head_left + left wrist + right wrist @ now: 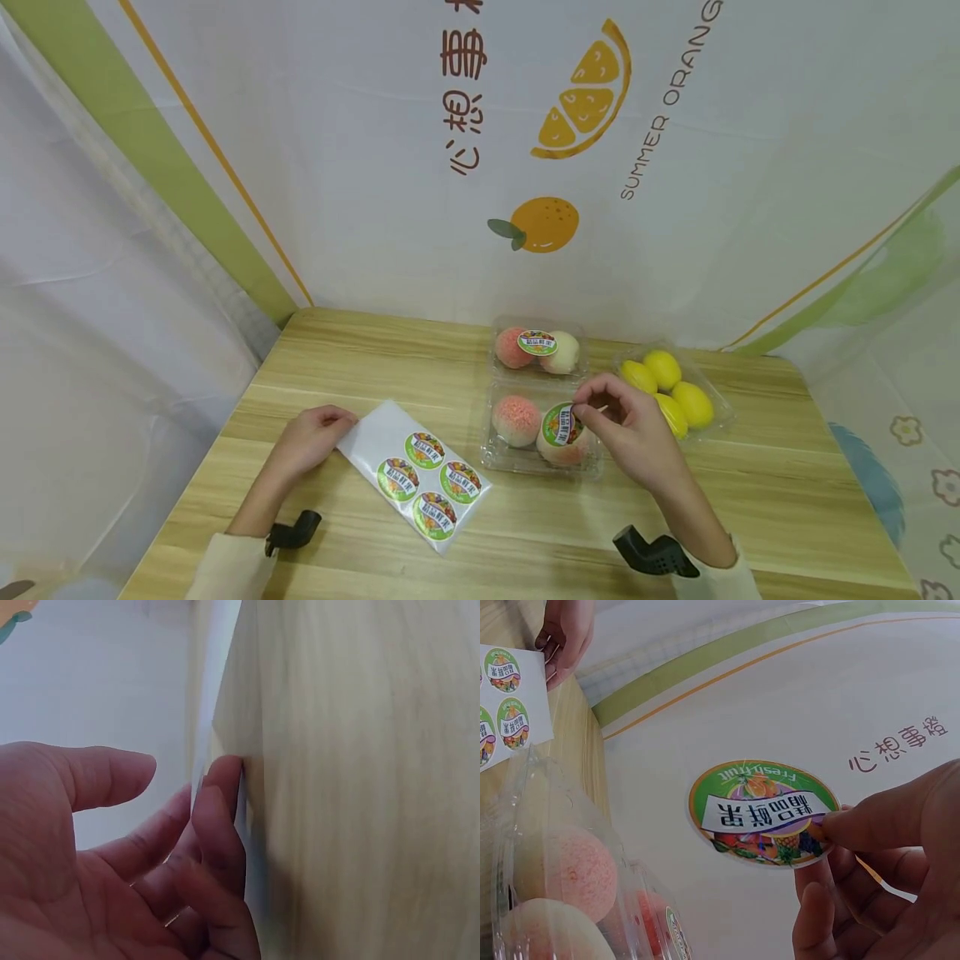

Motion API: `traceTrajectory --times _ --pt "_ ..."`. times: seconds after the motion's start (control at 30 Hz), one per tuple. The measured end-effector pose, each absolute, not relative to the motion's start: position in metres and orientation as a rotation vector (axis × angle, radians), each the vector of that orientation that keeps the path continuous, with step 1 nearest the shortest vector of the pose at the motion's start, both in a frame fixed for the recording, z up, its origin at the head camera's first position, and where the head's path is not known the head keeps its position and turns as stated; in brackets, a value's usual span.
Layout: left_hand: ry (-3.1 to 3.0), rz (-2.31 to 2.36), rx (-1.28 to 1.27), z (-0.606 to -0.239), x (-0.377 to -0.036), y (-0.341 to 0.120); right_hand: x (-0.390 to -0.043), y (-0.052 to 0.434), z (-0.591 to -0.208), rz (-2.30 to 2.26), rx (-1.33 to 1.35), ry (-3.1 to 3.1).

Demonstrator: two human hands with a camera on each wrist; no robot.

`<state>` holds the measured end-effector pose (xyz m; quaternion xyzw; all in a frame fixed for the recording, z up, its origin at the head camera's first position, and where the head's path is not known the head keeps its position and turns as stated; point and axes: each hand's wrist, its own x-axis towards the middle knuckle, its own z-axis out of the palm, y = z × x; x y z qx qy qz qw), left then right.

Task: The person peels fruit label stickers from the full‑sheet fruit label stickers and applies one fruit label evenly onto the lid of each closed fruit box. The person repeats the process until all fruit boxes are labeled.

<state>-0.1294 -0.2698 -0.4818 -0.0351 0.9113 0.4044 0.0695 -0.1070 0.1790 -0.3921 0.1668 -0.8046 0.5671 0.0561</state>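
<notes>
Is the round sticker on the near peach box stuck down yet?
Not yet: the right hand pinches the sticker by its edge, tilted above the near peach box, backdrop visible around it.

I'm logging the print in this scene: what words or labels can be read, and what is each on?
"SUMMER ORANG", cut off by the frame edge: backdrop, beside the orange-slice drawing.
"心想事", with a cut-off character above: backdrop, left of that drawing.
"fresh fruit" over "精品鲜果": round sticker pinched by the right hand.
Four stickers on the sheet under the left hand and one on the far peach box: same design, too small to read.
</notes>
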Motion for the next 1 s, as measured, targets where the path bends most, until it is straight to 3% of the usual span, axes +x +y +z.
traceTrajectory --times 0.47,0.77,1.0 --pt "2.881 1.039 -0.098 -0.474 -0.136 -0.269 -0.109 0.180 -0.394 1.724 0.496 -2.456" --pt "2.944 1.124 0.023 -0.453 -0.141 -0.219 -0.111 0.179 -0.397 1.734 0.482 -2.463" --pt "2.958 1.223 0.303 -0.432 -0.143 -0.172 -0.111 0.177 -0.398 1.738 0.474 -2.465"
